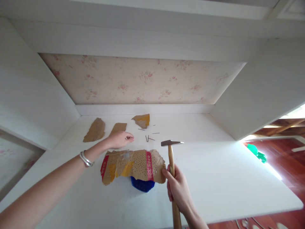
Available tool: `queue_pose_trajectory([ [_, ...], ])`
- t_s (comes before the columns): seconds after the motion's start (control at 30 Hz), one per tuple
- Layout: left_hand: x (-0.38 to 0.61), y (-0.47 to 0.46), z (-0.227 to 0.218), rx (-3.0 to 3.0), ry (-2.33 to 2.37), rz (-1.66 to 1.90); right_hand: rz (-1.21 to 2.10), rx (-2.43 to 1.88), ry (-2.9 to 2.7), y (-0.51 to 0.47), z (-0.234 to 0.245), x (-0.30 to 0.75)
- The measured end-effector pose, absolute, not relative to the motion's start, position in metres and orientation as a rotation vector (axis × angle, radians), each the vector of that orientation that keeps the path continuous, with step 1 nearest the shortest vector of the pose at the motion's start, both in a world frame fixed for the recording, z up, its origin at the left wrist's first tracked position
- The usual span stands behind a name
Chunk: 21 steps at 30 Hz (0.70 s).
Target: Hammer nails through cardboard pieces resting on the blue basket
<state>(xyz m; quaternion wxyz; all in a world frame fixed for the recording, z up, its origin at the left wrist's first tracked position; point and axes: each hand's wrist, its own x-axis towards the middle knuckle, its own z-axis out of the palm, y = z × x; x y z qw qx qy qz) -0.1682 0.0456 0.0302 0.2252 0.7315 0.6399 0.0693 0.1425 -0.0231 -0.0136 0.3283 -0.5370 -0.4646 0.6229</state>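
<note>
Head view: I see the right hand point(179, 186) gripping a hammer point(170, 143) at the cardboard's point(138, 163) edge. Left hand point(119, 140) curls near nails point(147, 138); whether holding one, I can't tell.

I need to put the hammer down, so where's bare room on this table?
Bare: between hammer and right panel, and nearer you than the blue thing. Crowded: around your left hand, with scraps, nails and the big cardboard.

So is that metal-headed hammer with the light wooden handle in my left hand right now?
No, your right hand is wrapped around the wooden handle of the metal-headed hammer.
</note>
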Motion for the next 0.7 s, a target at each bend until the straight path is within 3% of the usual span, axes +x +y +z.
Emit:
queue_pose_trajectory([
  [0.3, -0.157, 0.112, -0.011, 2.228, 1.874, 0.133, 1.571, -1.451, -1.279, -0.025, -0.009, 0.140],
  [0.7, -0.147, 0.131, -0.035, 2.214, 1.949, 0.080, 1.583, -1.491, -1.199, -0.028, -0.004, 0.156],
])
